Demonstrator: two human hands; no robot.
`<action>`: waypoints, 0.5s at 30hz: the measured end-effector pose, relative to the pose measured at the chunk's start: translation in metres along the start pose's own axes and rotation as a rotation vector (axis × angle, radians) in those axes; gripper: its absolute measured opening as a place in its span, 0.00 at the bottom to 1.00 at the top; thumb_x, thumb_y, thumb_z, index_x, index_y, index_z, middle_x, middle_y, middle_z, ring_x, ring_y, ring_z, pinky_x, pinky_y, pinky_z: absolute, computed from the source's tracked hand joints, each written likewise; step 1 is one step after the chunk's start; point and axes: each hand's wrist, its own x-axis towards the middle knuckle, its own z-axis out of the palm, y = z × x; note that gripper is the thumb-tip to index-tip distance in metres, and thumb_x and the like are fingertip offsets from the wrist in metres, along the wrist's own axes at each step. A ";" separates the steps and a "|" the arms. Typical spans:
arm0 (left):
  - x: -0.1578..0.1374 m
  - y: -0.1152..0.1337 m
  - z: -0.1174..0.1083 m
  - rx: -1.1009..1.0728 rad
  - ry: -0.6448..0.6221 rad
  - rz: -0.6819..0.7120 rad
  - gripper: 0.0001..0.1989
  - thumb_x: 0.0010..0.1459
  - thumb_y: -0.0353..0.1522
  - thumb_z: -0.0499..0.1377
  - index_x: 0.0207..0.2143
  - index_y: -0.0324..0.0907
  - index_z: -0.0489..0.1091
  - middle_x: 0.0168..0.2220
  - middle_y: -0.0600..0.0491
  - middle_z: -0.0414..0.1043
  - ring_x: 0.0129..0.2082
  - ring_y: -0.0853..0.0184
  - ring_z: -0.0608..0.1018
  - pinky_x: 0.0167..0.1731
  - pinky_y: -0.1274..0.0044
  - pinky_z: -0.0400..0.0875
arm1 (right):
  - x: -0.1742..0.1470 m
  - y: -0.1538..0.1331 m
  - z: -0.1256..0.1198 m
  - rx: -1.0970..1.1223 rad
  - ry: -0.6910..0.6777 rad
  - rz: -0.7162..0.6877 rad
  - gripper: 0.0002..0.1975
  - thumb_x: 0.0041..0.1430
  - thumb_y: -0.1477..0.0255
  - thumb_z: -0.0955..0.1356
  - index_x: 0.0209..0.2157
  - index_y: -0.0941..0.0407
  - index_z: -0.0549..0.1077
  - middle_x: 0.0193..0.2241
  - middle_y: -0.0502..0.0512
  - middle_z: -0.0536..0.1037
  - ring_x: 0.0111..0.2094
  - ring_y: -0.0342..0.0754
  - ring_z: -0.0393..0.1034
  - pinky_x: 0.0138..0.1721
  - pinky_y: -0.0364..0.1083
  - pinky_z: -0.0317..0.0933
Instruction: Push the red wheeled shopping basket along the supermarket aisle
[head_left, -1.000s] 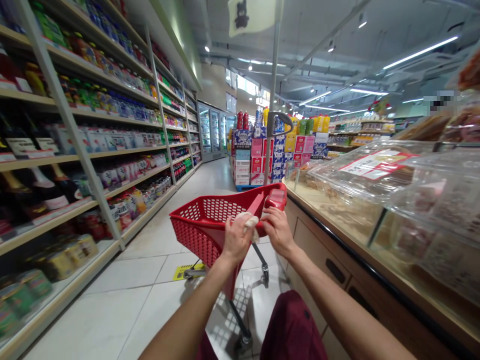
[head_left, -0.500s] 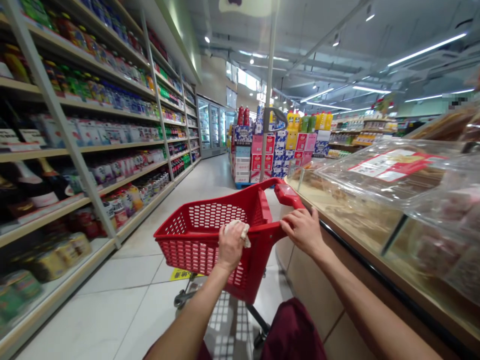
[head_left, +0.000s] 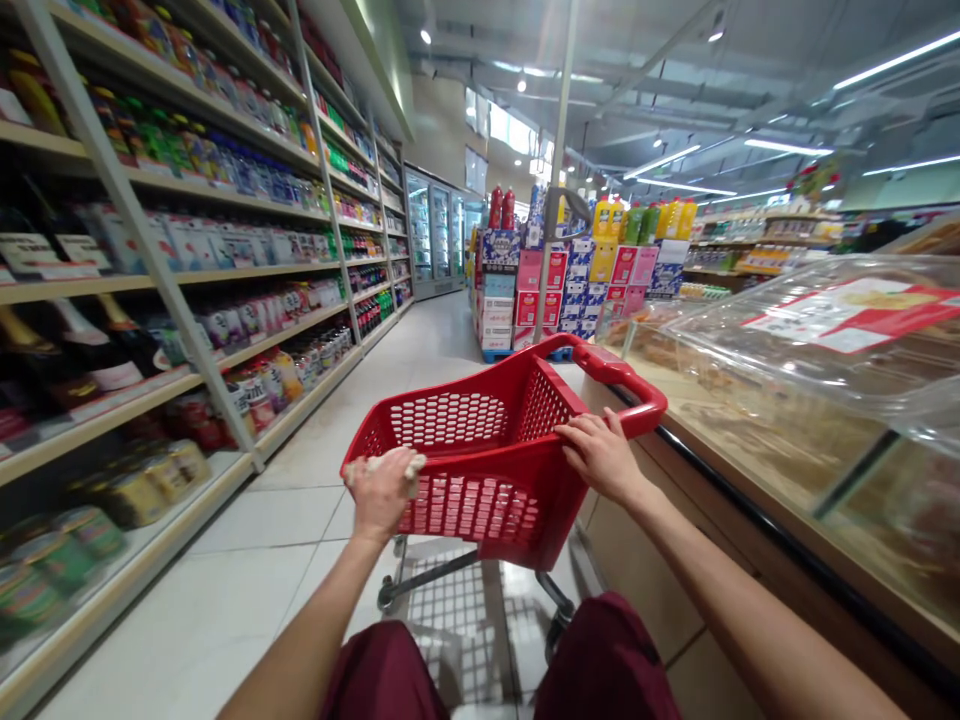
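Note:
A red plastic shopping cart (head_left: 480, 500) stands sideways in front of me, its handle (head_left: 630, 380) on the right. My left hand (head_left: 379, 500) is closed on a crumpled whitish cloth (head_left: 412, 468) and presses it along the near rim, close to the cart's front-left corner. Further right, my right hand (head_left: 600, 455) has its fingers hooked over the same rim, just short of the handle. The part of the basket that shows has nothing in it. My palms and the undersides of my fingers are hidden.
Shelves (head_left: 277, 265) of bottles and cans line the left side. A glass-edged counter (head_left: 697, 430) with clear plastic packs (head_left: 832, 320) runs close along the right. Ahead stand stacked drink boxes (head_left: 540, 290), a metal pole (head_left: 559, 130) and glass-door fridges (head_left: 431, 225).
My left hand and the cloth have slid left along the rim to the front corner. The cart has swung more broadside, its handle further right. My right hand keeps its hold on the rim.

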 end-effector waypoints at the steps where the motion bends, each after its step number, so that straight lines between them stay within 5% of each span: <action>1: -0.003 -0.011 -0.001 0.041 0.043 -0.093 0.17 0.54 0.30 0.45 0.45 0.44 0.64 0.47 0.48 0.69 0.47 0.61 0.69 0.53 0.59 0.41 | -0.001 0.004 0.001 0.011 0.015 0.000 0.12 0.54 0.70 0.61 0.40 0.52 0.71 0.39 0.53 0.74 0.44 0.50 0.63 0.54 0.56 0.37; 4: -0.006 -0.020 0.002 0.069 0.098 -0.169 0.17 0.54 0.31 0.45 0.44 0.41 0.64 0.45 0.46 0.70 0.47 0.61 0.69 0.52 0.61 0.44 | -0.003 0.012 0.002 0.057 0.069 0.027 0.12 0.52 0.71 0.62 0.38 0.53 0.72 0.38 0.54 0.74 0.43 0.50 0.64 0.54 0.56 0.37; 9: 0.001 -0.002 0.005 -0.070 -0.074 0.057 0.16 0.53 0.32 0.47 0.43 0.45 0.66 0.45 0.50 0.71 0.45 0.63 0.71 0.54 0.62 0.43 | -0.007 0.022 0.002 0.117 0.080 -0.024 0.14 0.50 0.75 0.62 0.39 0.53 0.72 0.40 0.53 0.74 0.44 0.50 0.63 0.54 0.56 0.38; 11: -0.001 -0.015 -0.002 -0.061 -0.043 -0.115 0.15 0.52 0.33 0.47 0.42 0.46 0.66 0.43 0.50 0.72 0.43 0.61 0.71 0.53 0.59 0.45 | -0.010 0.025 0.000 0.125 0.091 -0.016 0.15 0.49 0.76 0.61 0.40 0.53 0.71 0.40 0.53 0.73 0.46 0.50 0.62 0.55 0.55 0.38; 13: 0.001 -0.028 -0.007 -0.037 0.073 -0.472 0.16 0.52 0.33 0.47 0.43 0.44 0.64 0.40 0.48 0.73 0.41 0.59 0.72 0.49 0.57 0.50 | -0.013 0.019 -0.002 0.138 0.129 0.040 0.14 0.49 0.75 0.62 0.38 0.53 0.72 0.40 0.54 0.74 0.46 0.50 0.62 0.55 0.57 0.37; 15: 0.008 -0.022 -0.011 -0.080 0.152 -0.681 0.17 0.53 0.33 0.46 0.45 0.42 0.61 0.38 0.46 0.72 0.38 0.59 0.73 0.45 0.57 0.56 | -0.016 0.001 -0.001 0.209 0.189 0.111 0.13 0.50 0.75 0.62 0.38 0.53 0.72 0.40 0.54 0.73 0.47 0.50 0.61 0.56 0.58 0.36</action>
